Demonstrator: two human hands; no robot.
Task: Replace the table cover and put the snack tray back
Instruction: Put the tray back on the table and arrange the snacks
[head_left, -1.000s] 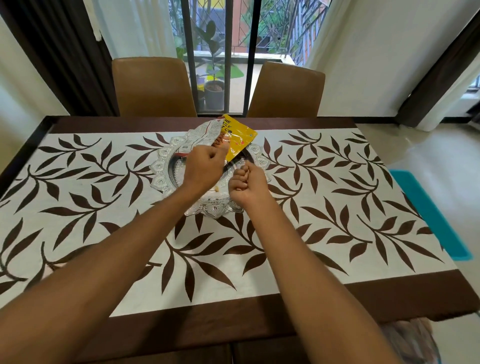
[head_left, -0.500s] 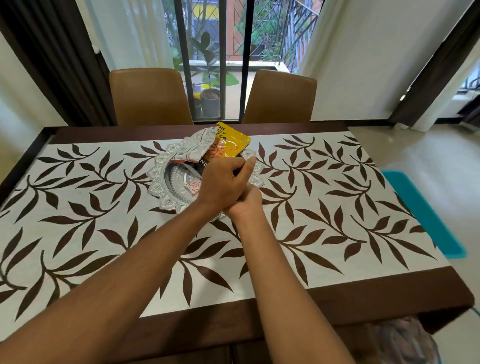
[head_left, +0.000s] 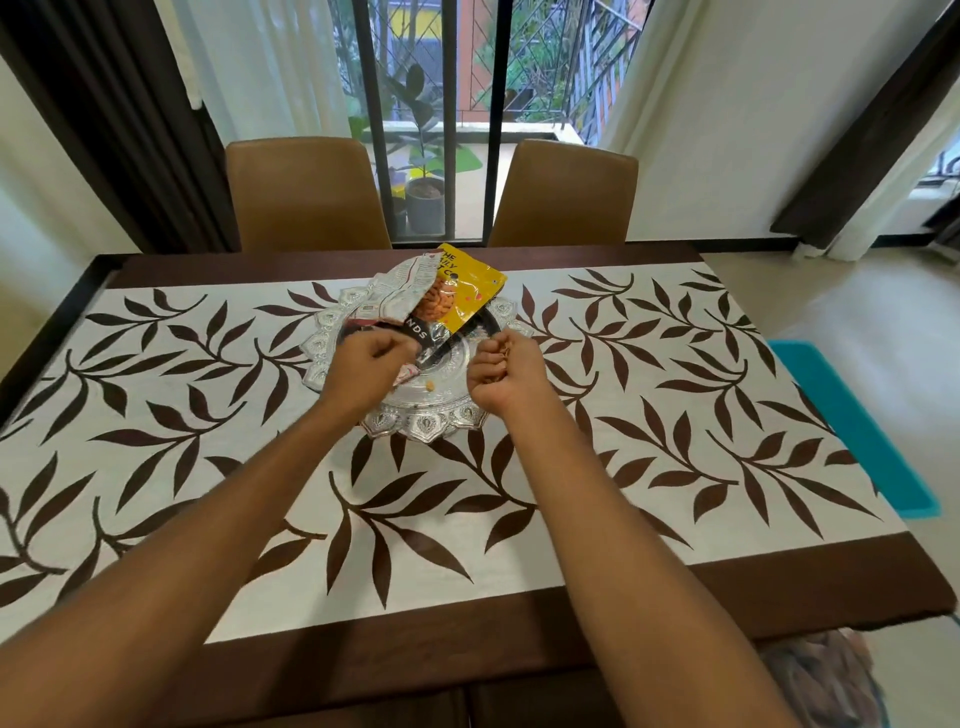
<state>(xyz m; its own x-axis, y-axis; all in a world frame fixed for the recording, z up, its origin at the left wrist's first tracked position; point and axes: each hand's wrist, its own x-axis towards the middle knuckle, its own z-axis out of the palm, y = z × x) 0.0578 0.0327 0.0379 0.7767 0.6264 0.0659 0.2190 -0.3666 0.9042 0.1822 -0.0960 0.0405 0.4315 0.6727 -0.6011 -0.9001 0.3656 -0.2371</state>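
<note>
A white table cover (head_left: 467, 519) with brown leaves and brown borders lies flat over the table. At its far middle stands an ornate silver snack tray (head_left: 426, 427). On the tray lie a yellow snack packet (head_left: 470, 291), a silvery packet (head_left: 400, 291) and a black packet (head_left: 422, 332). One loose nut (head_left: 430, 385) sits on the tray's bare middle. My left hand (head_left: 363, 371) hovers over the tray's left part with its fingers curled and nothing visible in them. Over the tray's right rim, my right hand (head_left: 506, 371) makes a fist, small brownish pieces showing between its fingers.
Two tan chairs (head_left: 306, 192) (head_left: 563, 197) stand at the table's far side before a barred window with a potted plant (head_left: 425, 202). A turquoise mat (head_left: 852, 426) lies on the floor to the right. Patterned cloth (head_left: 821, 675) shows below the table's near right corner.
My hands were joined over the tray's near right half a second ago. They have parted: the left went left over the tray, the right stayed a closed fist.
</note>
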